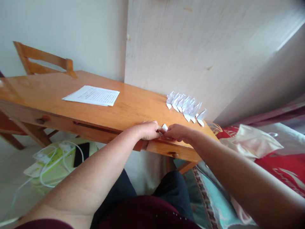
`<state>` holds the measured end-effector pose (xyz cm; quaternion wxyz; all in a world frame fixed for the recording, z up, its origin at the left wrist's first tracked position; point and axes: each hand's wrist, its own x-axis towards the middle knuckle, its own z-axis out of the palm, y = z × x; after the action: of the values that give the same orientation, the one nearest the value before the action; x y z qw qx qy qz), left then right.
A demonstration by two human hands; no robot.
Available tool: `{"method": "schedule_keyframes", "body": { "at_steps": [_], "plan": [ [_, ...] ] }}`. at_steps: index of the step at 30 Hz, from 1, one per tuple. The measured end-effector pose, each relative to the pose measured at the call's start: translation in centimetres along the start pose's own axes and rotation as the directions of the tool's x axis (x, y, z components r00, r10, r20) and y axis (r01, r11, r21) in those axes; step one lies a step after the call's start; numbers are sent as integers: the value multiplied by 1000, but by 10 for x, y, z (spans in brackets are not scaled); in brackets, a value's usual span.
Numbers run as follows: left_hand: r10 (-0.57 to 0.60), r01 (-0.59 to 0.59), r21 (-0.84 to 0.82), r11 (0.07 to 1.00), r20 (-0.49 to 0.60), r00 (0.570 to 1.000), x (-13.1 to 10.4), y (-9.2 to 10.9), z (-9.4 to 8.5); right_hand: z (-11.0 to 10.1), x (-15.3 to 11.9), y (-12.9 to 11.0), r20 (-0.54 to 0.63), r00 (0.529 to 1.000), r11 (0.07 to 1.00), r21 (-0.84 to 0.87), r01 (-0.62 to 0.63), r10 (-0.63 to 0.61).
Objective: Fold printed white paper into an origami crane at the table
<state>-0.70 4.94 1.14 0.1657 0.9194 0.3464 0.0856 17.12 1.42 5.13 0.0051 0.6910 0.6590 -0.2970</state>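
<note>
A small folded piece of white paper [165, 127] sits between my two hands at the front edge of the wooden table [135, 111]. My left hand [150, 129] is closed, its fingertips pinching the paper from the left. From the right, my right hand [175, 132] has its fingers bent on the same piece; most of the paper is hidden under them. Beyond my right hand, several folded paper shapes with pointed tips [189, 108] stand in a row toward the table's back right. A stack of printed sheets [92, 95] lies flat farther left.
A wooden chair [45, 57] stands behind the table's left end. Below left, a stool holds a power strip [56, 157], white cables and a dark phone [81, 154]. Red and white bags [254, 143] are piled at the right. A wall [166, 47] backs the table.
</note>
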Motion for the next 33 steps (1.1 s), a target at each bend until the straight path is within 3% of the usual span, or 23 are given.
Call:
{"method": "schedule_keyframes", "body": {
  "at_steps": [11, 28, 33],
  "plan": [
    [-25, 25, -36, 999, 15, 1000, 0, 0, 0, -15, -9, 20, 29, 996, 994, -81, -79, 82],
    [12, -11, -23, 1000, 44, 999, 0, -4, -1, -16, -11, 37, 93, 995, 989, 146, 9, -22],
    [22, -20, -48, 999, 60, 998, 2, -7, -1, -12, -7, 46, 53, 997, 983, 180, 44, -54]
  ]
}}
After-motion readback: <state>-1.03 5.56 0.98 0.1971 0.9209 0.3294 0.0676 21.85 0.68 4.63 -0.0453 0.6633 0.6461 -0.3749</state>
